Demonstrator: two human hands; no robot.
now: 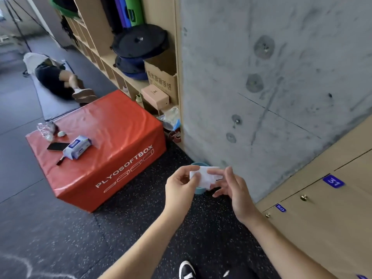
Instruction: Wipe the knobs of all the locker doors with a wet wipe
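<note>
gym | plyo box (104,150) | numbered lockers (326,214) | rubber floor (50,228)

A thin white matt wipe (203,176) is held in both hands. Right of the right hand (231,190), matt wood-look locker doors (322,218) carry shiny brass-coloured metal knobs (303,197). Behind the hands, rough grey concrete (261,77) is seen.

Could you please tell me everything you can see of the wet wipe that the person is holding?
The wet wipe is a small white sheet, thin and soft-looking, folded or partly bunched into a rough rectangle. It is held in the air between both hands: the left hand pinches its left edge, and the right hand holds its right side with thumb and fingers. It is not touching any locker knob.
</note>
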